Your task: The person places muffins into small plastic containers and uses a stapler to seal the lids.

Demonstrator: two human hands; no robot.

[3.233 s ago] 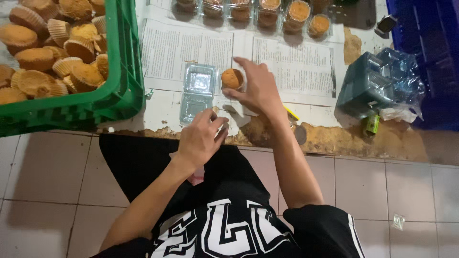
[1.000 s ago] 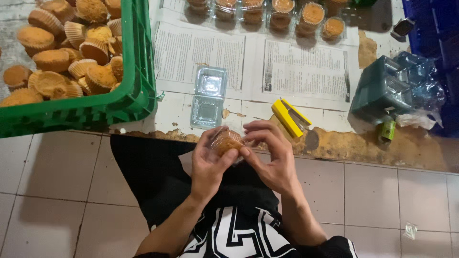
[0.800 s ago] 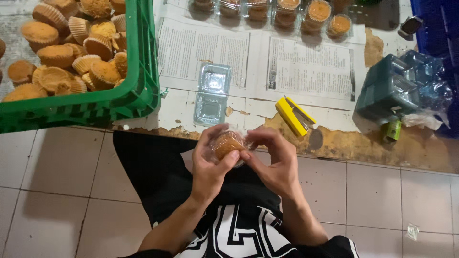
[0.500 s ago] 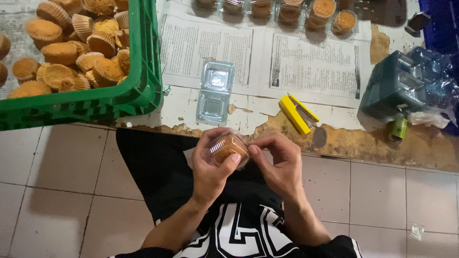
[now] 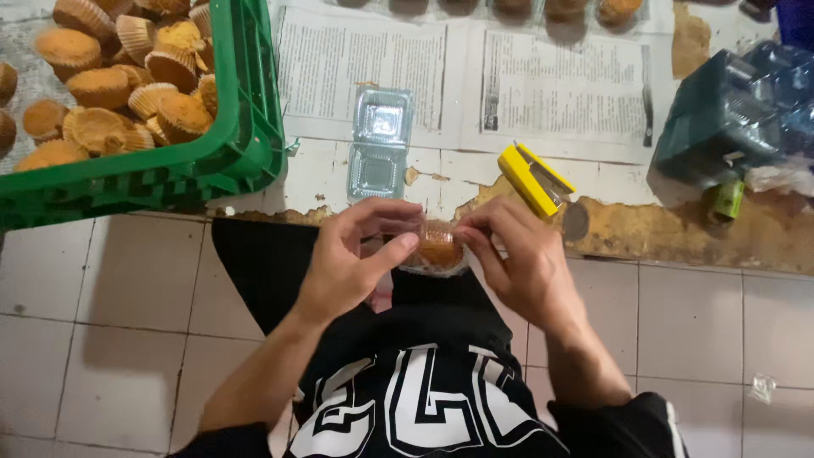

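Observation:
Both my hands hold one small clear plastic container with a brown muffin (image 5: 437,248) inside it, just in front of the table edge above my lap. My left hand (image 5: 352,259) grips its left side with thumb and fingers. My right hand (image 5: 517,254) pinches its right side. An empty open clear clamshell container (image 5: 380,142) lies on the newspaper-covered table (image 5: 543,80) just beyond my hands. A yellow stapler (image 5: 534,178) rests on the table near my right hand.
A green plastic crate (image 5: 229,144) full of muffins (image 5: 127,85) stands at the left. Packed muffin containers (image 5: 551,8) line the far edge. A stack of clear containers in a dark plastic bag (image 5: 729,114) sits at the right. Below lies tiled floor (image 5: 110,314).
My hands have kept pressing on the muffin container, with small finger shifts. 3.2 s ago my right hand held the muffin by the clamshell on the table. The view has shifted slightly.

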